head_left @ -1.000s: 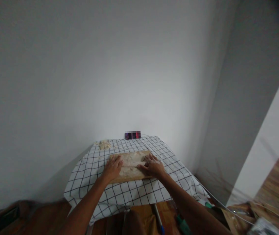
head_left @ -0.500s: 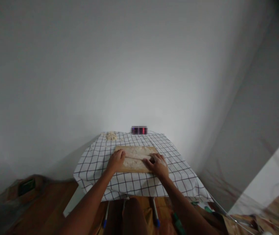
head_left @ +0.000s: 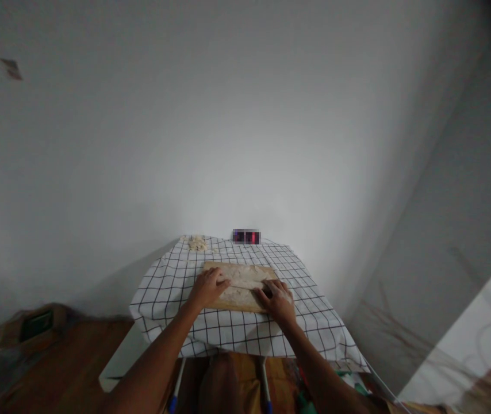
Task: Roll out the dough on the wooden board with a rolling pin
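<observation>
A flour-dusted wooden board [head_left: 228, 306] lies on the checked cloth in front of me. Across it stretches a pale, thin piece of dough [head_left: 245, 283], with a long edge or fold running between my hands. My left hand [head_left: 209, 286] grips the dough's left end, thumb pointing inward along it. At the right end, my right hand [head_left: 277, 299] has its thumb and fingers curled around the dough, with flour on its back. The fingertips partly hide both ends, so I cannot tell whether the dough is folded or rolled.
A small heap of pale dough pieces [head_left: 198, 243] sits at the cloth's far left. A dark device [head_left: 246, 236] with a red light stands by the wall at the back. The checked cloth [head_left: 237, 333] hangs over the table's front edge. A box [head_left: 34, 326] is on the floor at left.
The view has tilted and shifted slightly, so the table sits lower. My left thumb now reaches further inward along the dough. My right hand stays at the right end.
</observation>
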